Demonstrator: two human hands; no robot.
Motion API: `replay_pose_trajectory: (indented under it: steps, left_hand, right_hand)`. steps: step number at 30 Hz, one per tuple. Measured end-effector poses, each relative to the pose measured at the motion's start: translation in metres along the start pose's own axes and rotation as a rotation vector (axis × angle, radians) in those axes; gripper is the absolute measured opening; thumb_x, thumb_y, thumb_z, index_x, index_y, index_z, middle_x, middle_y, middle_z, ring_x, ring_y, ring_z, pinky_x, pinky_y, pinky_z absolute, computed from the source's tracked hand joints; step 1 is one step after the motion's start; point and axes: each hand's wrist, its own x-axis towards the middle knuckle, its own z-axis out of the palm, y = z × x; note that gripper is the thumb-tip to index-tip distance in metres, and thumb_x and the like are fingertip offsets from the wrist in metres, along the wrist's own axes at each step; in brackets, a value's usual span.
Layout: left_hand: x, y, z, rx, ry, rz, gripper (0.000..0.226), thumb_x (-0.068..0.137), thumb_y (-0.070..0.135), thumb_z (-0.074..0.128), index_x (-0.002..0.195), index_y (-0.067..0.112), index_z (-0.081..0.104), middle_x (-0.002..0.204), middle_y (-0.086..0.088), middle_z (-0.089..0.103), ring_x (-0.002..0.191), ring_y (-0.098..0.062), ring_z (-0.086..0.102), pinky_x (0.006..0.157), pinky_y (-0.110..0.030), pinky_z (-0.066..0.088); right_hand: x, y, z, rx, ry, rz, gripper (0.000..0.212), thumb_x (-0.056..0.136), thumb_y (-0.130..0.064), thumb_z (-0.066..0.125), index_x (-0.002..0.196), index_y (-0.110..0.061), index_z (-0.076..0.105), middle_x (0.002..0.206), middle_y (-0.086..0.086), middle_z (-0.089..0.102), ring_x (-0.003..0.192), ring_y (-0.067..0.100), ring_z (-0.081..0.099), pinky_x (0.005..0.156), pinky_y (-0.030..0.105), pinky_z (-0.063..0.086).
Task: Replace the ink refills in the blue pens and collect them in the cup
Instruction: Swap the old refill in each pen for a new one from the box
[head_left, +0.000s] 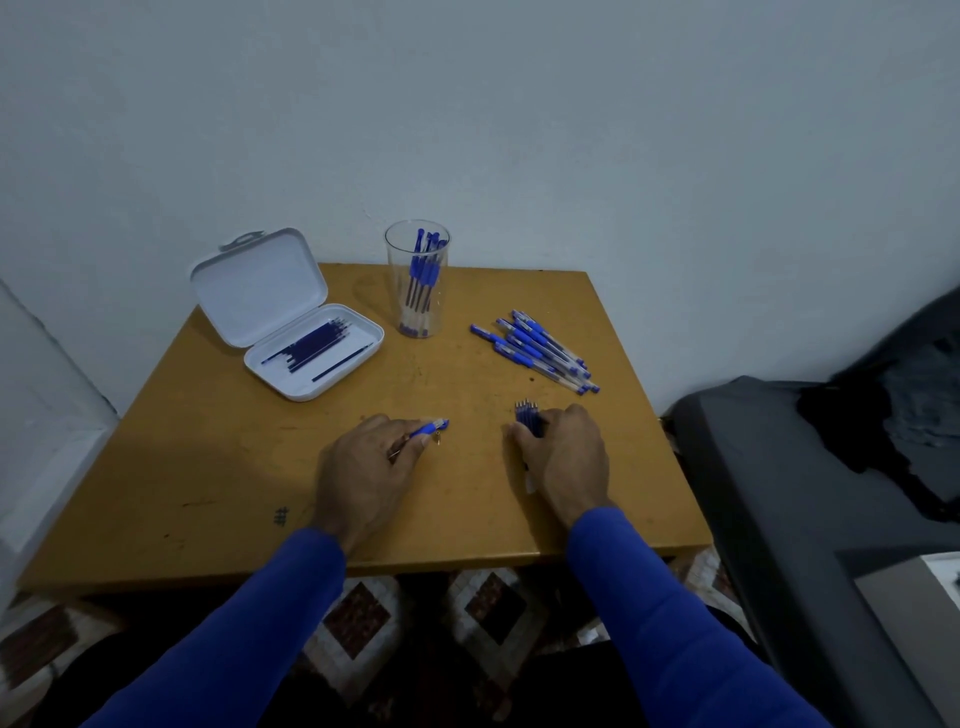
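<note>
Both hands rest low on the tabletop (218, 467). Left hand (363, 467) grasps a blue pen barrel (428, 428) between thumb and fingers, the rubber grip end poking out toward the other hand; a small metal tip (439, 437) lies on the wood just under that end, which suggests the pen is opened up mid-swap. Right hand (563, 457) curls over a bundle of refills (527, 415), whose points stick out beyond its fingers on the far side; whether these are spent or fresh I cannot tell.

Well beyond the left hand, toward the far left corner, a white plastic case (311, 358) stands with its lid up, and a row of dark refills (311, 345) lies inside. Straight ahead, between the two hands but far off near the wall, a clear cup (417, 283) holds several blue pens (423, 270) standing upright. Beyond the right hand, a loose pile of blue pens (535, 348) lies on the wood, apart from the cup.

Judging by this, the job is partly through: a handful of pens look finished and collected, one is in work, and the pile, if untreated, is the larger share left. The pen in hand presumably needs a refill, its tip and then the cup.
</note>
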Motion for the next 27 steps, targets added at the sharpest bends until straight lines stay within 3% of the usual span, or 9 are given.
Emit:
replay_pose_trajectory:
  steps: [4,7,11,16,19,25,27]
  left_hand:
    - [0.001,-0.002,-0.004,-0.014,0.028,0.009,0.032,0.098,0.043,0.057,0.121,0.027,0.071,0.083,0.015,0.06,0.072,-0.001,0.055,0.061,-0.021,0.045]
    - [0.002,-0.008,-0.012,-0.028,0.05,-0.001,0.031,0.098,0.042,0.059,0.12,0.026,0.073,0.08,0.013,0.06,0.07,-0.003,0.056,0.06,-0.027,0.05]
    - [0.004,-0.025,-0.029,-0.032,0.094,-0.008,0.03,0.098,0.04,0.06,0.118,0.022,0.074,0.081,0.01,0.063,0.071,-0.004,0.057,0.062,-0.03,0.052]
    - [0.003,-0.057,-0.053,-0.094,0.231,0.035,0.028,0.096,0.033,0.063,0.11,0.012,0.077,0.089,0.001,0.072,0.08,-0.011,0.065,0.071,-0.037,0.056]
    - [0.004,-0.076,-0.067,-0.032,0.274,0.018,0.028,0.095,0.03,0.064,0.104,0.007,0.077,0.084,-0.004,0.071,0.073,-0.016,0.064,0.063,-0.037,0.054]
    - [0.014,-0.106,-0.086,0.121,0.241,-0.141,0.023,0.097,0.028,0.067,0.11,0.012,0.077,0.085,-0.002,0.069,0.07,-0.011,0.056,0.056,-0.018,0.037]
    - [0.019,-0.114,-0.09,0.096,0.235,-0.185,0.022,0.097,0.029,0.066,0.112,0.016,0.077,0.083,0.001,0.067,0.069,-0.012,0.057,0.057,-0.024,0.041]
  right_hand:
    - [-0.004,-0.012,-0.002,-0.062,0.049,-0.106,0.045,0.097,-0.057,0.056,0.122,-0.021,0.063,0.107,-0.005,0.047,0.089,0.009,0.054,0.077,0.026,0.051]
    - [-0.008,-0.036,-0.002,-0.08,0.012,-0.214,0.043,0.1,-0.052,0.053,0.13,-0.023,0.061,0.116,-0.001,0.052,0.096,0.01,0.049,0.081,0.027,0.048]
    - [-0.01,-0.075,0.009,-0.081,-0.043,-0.374,0.038,0.103,-0.049,0.051,0.129,-0.023,0.062,0.113,-0.002,0.053,0.097,0.009,0.049,0.085,0.029,0.05]
    - [-0.002,-0.118,0.029,-0.101,-0.071,-0.557,0.037,0.104,-0.044,0.051,0.134,-0.024,0.061,0.116,-0.001,0.056,0.097,0.009,0.046,0.077,0.024,0.042]
    - [0.005,-0.146,0.04,-0.129,-0.097,-0.664,0.029,0.105,-0.034,0.051,0.127,-0.022,0.067,0.111,0.001,0.058,0.097,0.015,0.051,0.076,0.029,0.048]
    - [0.033,-0.196,0.064,-0.182,-0.104,-0.792,0.021,0.099,-0.012,0.057,0.111,-0.016,0.074,0.102,0.006,0.064,0.093,0.024,0.06,0.073,0.043,0.056]
    - [0.044,-0.212,0.069,-0.223,-0.131,-0.833,0.02,0.095,-0.006,0.06,0.108,-0.014,0.074,0.101,0.008,0.066,0.092,0.026,0.061,0.075,0.044,0.057]
